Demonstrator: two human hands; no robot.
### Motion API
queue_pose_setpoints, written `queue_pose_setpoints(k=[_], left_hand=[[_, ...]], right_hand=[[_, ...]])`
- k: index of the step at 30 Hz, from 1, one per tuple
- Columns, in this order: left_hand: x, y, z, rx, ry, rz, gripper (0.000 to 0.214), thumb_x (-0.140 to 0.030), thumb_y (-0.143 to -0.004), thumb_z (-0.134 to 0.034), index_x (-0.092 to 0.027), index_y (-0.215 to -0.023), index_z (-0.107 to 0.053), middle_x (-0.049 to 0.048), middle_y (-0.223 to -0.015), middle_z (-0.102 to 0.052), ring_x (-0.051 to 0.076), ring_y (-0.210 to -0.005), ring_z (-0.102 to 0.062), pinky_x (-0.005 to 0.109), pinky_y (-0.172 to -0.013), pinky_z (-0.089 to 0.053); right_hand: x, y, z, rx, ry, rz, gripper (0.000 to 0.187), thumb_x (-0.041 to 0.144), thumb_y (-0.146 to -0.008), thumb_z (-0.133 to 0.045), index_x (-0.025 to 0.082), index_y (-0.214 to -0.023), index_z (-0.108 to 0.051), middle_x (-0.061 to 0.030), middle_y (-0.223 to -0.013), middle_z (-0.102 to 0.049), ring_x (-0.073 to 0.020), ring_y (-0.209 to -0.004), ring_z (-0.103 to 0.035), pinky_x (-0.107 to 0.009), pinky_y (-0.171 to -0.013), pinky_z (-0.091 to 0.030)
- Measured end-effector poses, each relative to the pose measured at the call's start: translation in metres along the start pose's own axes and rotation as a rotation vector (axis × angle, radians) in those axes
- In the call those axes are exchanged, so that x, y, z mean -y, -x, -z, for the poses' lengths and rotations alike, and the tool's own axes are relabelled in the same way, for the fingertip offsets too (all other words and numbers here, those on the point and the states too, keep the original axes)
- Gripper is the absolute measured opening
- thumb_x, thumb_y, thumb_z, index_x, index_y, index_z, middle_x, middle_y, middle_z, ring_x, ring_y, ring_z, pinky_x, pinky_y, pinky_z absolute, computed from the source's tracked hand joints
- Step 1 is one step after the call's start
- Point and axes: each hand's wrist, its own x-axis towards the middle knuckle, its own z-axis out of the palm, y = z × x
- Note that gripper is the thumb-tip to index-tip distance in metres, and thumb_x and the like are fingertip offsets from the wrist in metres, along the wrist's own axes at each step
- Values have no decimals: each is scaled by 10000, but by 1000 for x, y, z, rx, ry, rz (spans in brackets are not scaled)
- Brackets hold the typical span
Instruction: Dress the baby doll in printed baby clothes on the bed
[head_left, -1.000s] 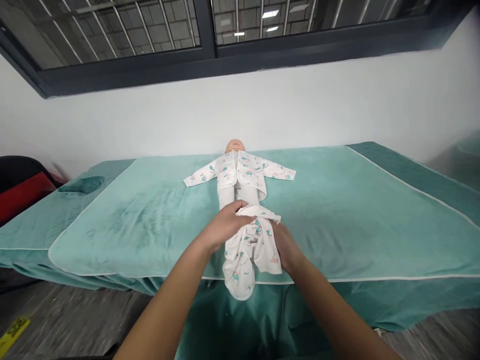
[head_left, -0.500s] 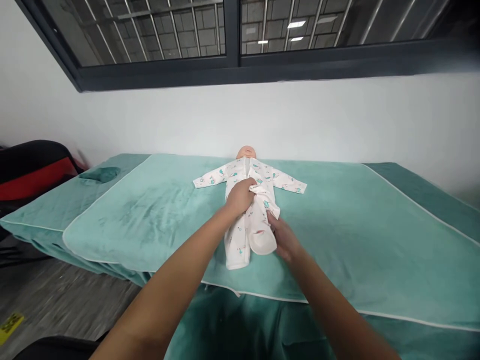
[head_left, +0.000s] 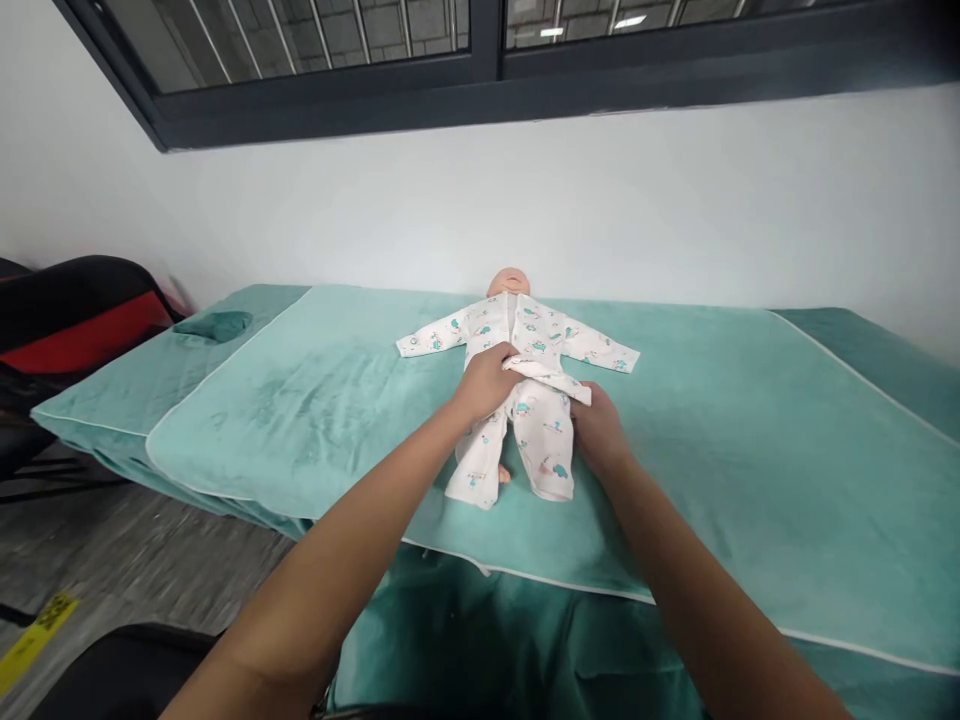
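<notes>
A baby doll lies on its back, head toward the wall, in white printed baby clothes with long sleeves spread to both sides. My left hand is closed on the cloth at the doll's waist. On the other side, my right hand pinches the end of a folded band of cloth at the hip. Whether that band belongs to the top or the trousers I cannot tell. The two trouser legs lie apart toward me. One small foot shows beside the left-hand trouser leg.
The doll lies on a bed with a green cover with white piping. A face hole is at its left end. Behind are a white wall and a dark window frame. A black and red chair stands at left.
My right hand has gone from the trouser leg up to the cloth at the hip. The right-hand trouser leg, raised before, now lies down. The view has tilted slightly downward.
</notes>
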Motion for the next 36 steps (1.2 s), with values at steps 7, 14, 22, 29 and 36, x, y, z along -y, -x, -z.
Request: queue_pose_setpoints(k=[7, 14, 22, 29, 36], left_hand=[[19, 27, 35, 323, 785, 268, 295, -401, -740, -728, -145, -669, -601, 5, -622, -560, 129, -605, -527, 280, -617, -388], [38, 53, 17, 181, 1141, 280, 407, -365, -675, -833, -148, -998, -715, 36, -879, -678, 145, -781, -609, 264, -730, -443], [38, 48, 10, -46, 1079, 180, 275, -352, -711, -790, -153, -839, -651, -15, -760, -622, 107, -693, -551, 229, -673, -405], [28, 39, 15, 68, 1007, 174, 356, -442, -720, -782, -152, -868, -638, -8, -761, -626, 111, -662, -537, 244, -638, -391], [38, 33, 11, 53, 1177, 231, 411, -408, -668, -844, -148, -928, -662, 14, -830, -681, 147, -763, -612, 279, -758, -461]], right_hand=[[-2, -26, 0, -46, 314, 93, 234, 334, -705, -589, 218, -907, -611, -32, -862, -678, -219, -787, -621, -352, -724, -504], [45, -6, -3, 40, 386, 467, 340, 329, -801, -609, 229, -1126, -611, -117, -1309, -512, -269, -1220, -522, -429, -976, -476], [114, -2, -51, 561, 620, 241, 281, 485, -822, -652, 219, -908, -684, -22, -919, -704, -238, -865, -625, -349, -769, -460], [96, -32, -44, 558, 81, -23, 333, 413, -737, -743, 195, -982, -689, -41, -913, -715, -200, -782, -646, -301, -691, -493], [87, -29, -43, 705, 122, -25, 430, 490, -718, -790, 203, -1031, -724, -53, -958, -740, -225, -832, -675, -325, -707, -521]])
